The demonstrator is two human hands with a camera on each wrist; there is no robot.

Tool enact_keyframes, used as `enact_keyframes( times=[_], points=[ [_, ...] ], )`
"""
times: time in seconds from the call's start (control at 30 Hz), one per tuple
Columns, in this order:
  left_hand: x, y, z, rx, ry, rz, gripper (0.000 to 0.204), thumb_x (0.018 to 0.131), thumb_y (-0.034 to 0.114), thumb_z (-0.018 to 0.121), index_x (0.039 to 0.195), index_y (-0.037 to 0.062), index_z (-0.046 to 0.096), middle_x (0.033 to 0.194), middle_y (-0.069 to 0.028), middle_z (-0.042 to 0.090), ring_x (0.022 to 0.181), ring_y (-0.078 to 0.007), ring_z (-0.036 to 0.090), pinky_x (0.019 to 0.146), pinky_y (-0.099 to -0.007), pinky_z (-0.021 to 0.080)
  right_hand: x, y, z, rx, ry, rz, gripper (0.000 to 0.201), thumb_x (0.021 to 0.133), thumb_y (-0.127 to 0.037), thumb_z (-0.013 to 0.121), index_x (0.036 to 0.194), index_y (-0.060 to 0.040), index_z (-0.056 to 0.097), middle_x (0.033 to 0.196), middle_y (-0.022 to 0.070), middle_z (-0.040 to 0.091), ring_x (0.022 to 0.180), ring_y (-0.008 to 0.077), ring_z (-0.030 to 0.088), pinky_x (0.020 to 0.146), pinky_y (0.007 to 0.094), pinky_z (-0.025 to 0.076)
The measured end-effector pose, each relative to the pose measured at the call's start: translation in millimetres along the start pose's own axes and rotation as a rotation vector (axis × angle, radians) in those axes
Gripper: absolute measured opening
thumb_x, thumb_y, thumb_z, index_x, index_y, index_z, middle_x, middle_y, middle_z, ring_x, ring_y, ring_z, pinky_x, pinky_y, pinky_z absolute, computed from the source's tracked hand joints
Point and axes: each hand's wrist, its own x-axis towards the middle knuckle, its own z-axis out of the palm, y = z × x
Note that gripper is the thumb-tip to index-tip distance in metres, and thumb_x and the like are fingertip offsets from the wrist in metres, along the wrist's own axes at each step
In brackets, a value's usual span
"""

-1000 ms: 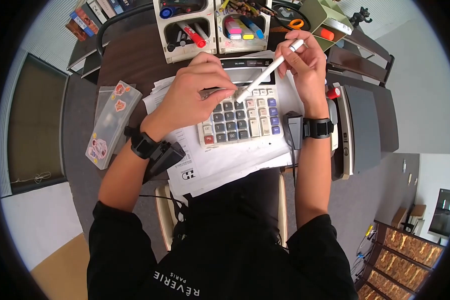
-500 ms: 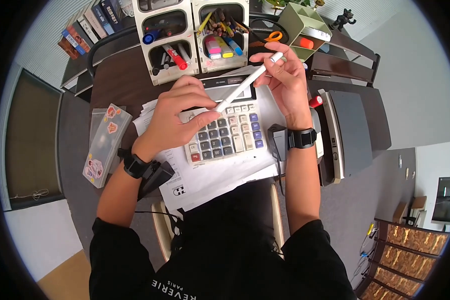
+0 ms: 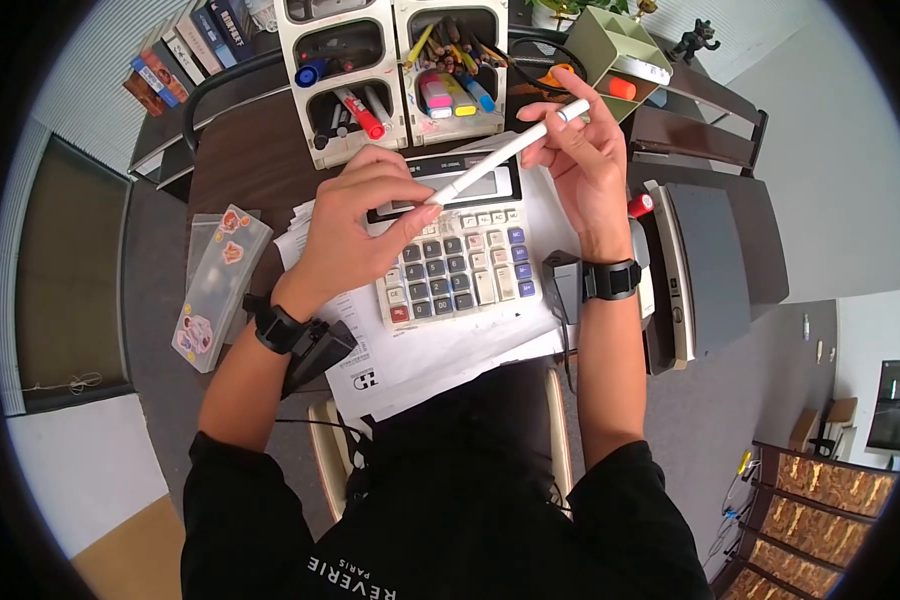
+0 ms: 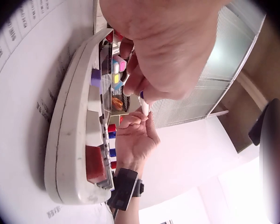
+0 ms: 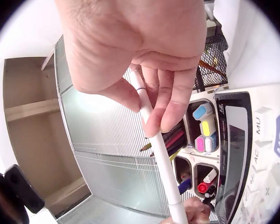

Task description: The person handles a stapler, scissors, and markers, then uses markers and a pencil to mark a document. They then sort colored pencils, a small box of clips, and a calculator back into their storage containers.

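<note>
Both hands hold a white pen [image 3: 505,153] slantwise above the top of a calculator [image 3: 460,265]. The left hand [image 3: 355,225] pinches its lower end between thumb and fingers; the right hand [image 3: 585,160] pinches the upper end, near a thin dark ring. In the right wrist view the right hand [image 5: 140,56] has thumb and fingertips on the pen [image 5: 163,163], whose far end reaches the other hand. The left wrist view shows the left hand [image 4: 163,51] over the calculator [image 4: 67,135], with a short piece of the pen [image 4: 144,106] between the hands.
Papers [image 3: 420,360] lie under the calculator. A white organizer [image 3: 407,120] with markers, highlighters and pencils stands behind it. To the left is a stickered clear case [image 3: 220,290]; to the right, a red-capped item [image 3: 640,205] and a dark grey device [image 3: 705,270].
Since a second ago the view has shifted, and the pen's lower end and left hand have risen from the calculator's keys toward its display. Both hands still hold the pen.
</note>
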Motion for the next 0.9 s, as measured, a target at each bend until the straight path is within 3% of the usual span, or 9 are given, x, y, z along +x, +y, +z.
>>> enact_keyframes(
  times=[0.17, 0.4, 0.47, 0.5, 0.57, 0.63, 0.7, 0.8, 0.9],
  points=[
    [1, 1, -1, 0.051, 0.032, -0.022, 0.017, 0.078, 0.001, 0.079, 0.093, -0.0016, 0.074, 0.086, -0.0109, 0.069, 0.092, -0.0236, 0.061, 0.081, -0.0337, 0.049, 0, 4, 1, -0.009, 0.0, 0.038, 0.03, 0.099, -0.01, 0.058, 0.126, 0.0004, 0.051, 0.104, 0.0228, 0.07, 0.071, 0.0202, 0.071, 0.068, 0.0305, 0.06],
    [-1, -13, -5, 0.034, 0.088, 0.078, 0.017, 0.079, -0.001, 0.077, 0.095, -0.0029, 0.073, 0.088, -0.0113, 0.069, 0.089, -0.0229, 0.061, 0.081, -0.0336, 0.048, -2, -3, -5, -0.215, 0.039, -0.029, 0.017, 0.099, -0.015, 0.06, 0.107, -0.0005, 0.057, 0.075, 0.0096, 0.064, 0.06, 0.0139, 0.061, 0.056, 0.0265, 0.048],
    [-2, -16, -5, -0.03, 0.141, 0.012, 0.015, 0.087, -0.001, 0.072, 0.102, -0.0045, 0.071, 0.093, -0.0111, 0.07, 0.088, -0.0187, 0.063, 0.081, -0.0312, 0.05, -9, -15, 0, -0.196, 0.04, -0.047, 0.016, 0.098, -0.015, 0.063, 0.101, 0.0006, 0.061, 0.07, 0.0048, 0.06, 0.055, 0.0106, 0.054, 0.052, 0.0266, 0.042],
    [-2, -14, -6, -0.017, 0.139, 0.011, 0.015, 0.087, -0.001, 0.072, 0.102, -0.0045, 0.071, 0.093, -0.0111, 0.07, 0.088, -0.0187, 0.063, 0.081, -0.0312, 0.05, -19, -27, 8, -0.309, 0.074, -0.023, 0.013, 0.096, -0.01, 0.065, 0.101, 0.0021, 0.064, 0.076, 0.0062, 0.063, 0.059, 0.0098, 0.056, 0.052, 0.0246, 0.043],
    [-4, -9, -4, -0.223, 0.223, -0.252, 0.014, 0.094, 0.0, 0.065, 0.106, -0.0053, 0.069, 0.099, -0.0106, 0.07, 0.089, -0.0146, 0.065, 0.08, -0.0275, 0.052, -46, -48, 34, -0.615, 0.15, -0.082, 0.011, 0.091, -0.003, 0.068, 0.1, 0.0033, 0.066, 0.083, 0.0079, 0.065, 0.06, 0.009, 0.057, 0.052, 0.0226, 0.044],
    [-5, -11, -5, -0.298, 0.244, -0.251, 0.014, 0.097, 0.001, 0.062, 0.107, -0.0051, 0.069, 0.103, -0.0103, 0.07, 0.089, -0.0135, 0.067, 0.08, -0.0248, 0.053, -79, -58, 53, -0.73, 0.122, -0.183, 0.012, 0.088, 0.0, 0.07, 0.099, 0.0044, 0.067, 0.088, 0.0099, 0.066, 0.06, 0.0088, 0.057, 0.053, 0.0217, 0.045],
    [-7, -15, -3, -0.333, 0.076, -0.224, 0.014, 0.096, 0.001, 0.063, 0.107, -0.0051, 0.069, 0.102, -0.0108, 0.071, 0.091, -0.0137, 0.067, 0.078, -0.0263, 0.053, -112, -50, 65, -0.6, 0.207, -0.18, 0.015, 0.086, 0.0, 0.072, 0.099, 0.0053, 0.066, 0.087, 0.0115, 0.066, 0.059, 0.0096, 0.057, 0.053, 0.0218, 0.045],
    [-6, -6, -5, -0.244, -0.002, -0.146, 0.01, 0.092, 0.003, 0.067, 0.099, -0.0031, 0.072, 0.09, -0.01, 0.073, 0.082, -0.0127, 0.068, 0.072, -0.026, 0.053, -133, -32, 88, -0.462, 0.266, -0.171, 0.017, 0.086, 0.001, 0.072, 0.101, 0.0064, 0.066, 0.082, 0.0111, 0.064, 0.059, 0.0111, 0.057, 0.053, 0.0221, 0.043],
    [-6, -9, 2, -0.262, -0.02, -0.099, 0.006, 0.088, 0.004, 0.071, 0.09, -0.0015, 0.074, 0.08, -0.0095, 0.073, 0.072, -0.0131, 0.068, 0.068, -0.0249, 0.052, -145, -20, 96, -0.669, 0.395, -0.145, 0.017, 0.087, -0.001, 0.072, 0.103, 0.0049, 0.069, 0.086, 0.0108, 0.065, 0.066, 0.0137, 0.06, 0.059, 0.0247, 0.046]
  ],
)
